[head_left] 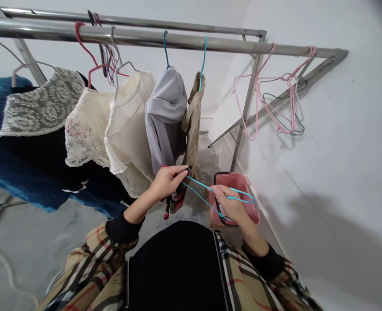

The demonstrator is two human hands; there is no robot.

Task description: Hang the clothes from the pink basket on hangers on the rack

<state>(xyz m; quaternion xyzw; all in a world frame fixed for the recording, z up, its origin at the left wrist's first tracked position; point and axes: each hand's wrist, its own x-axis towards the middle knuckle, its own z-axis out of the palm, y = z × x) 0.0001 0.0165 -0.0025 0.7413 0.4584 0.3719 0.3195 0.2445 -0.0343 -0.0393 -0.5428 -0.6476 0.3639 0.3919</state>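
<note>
My left hand [168, 182] is closed on a dark garment with red patterning [177, 203], pinching its upper edge between thumb and fingers. The cloth hangs down below that hand. My right hand [228, 202] is closed round a light-blue wire hanger [200, 183]. One end of the hanger reaches to the garment at my left fingers; the other end sticks out to the right past my right hand. How far the hanger goes into the cloth is hidden. Just beyond my hands hang khaki trousers [194, 125] and a grey garment [167, 112], both on blue hangers.
A metal clothes rack [139, 36] runs across the top. White tops [131, 125], a black garment with a lace collar [45, 106] and a blue garment [19, 183] hang at left. Pink hangers [257, 101] hang at right. A pink basket [254, 211] stands on the floor beneath my right hand.
</note>
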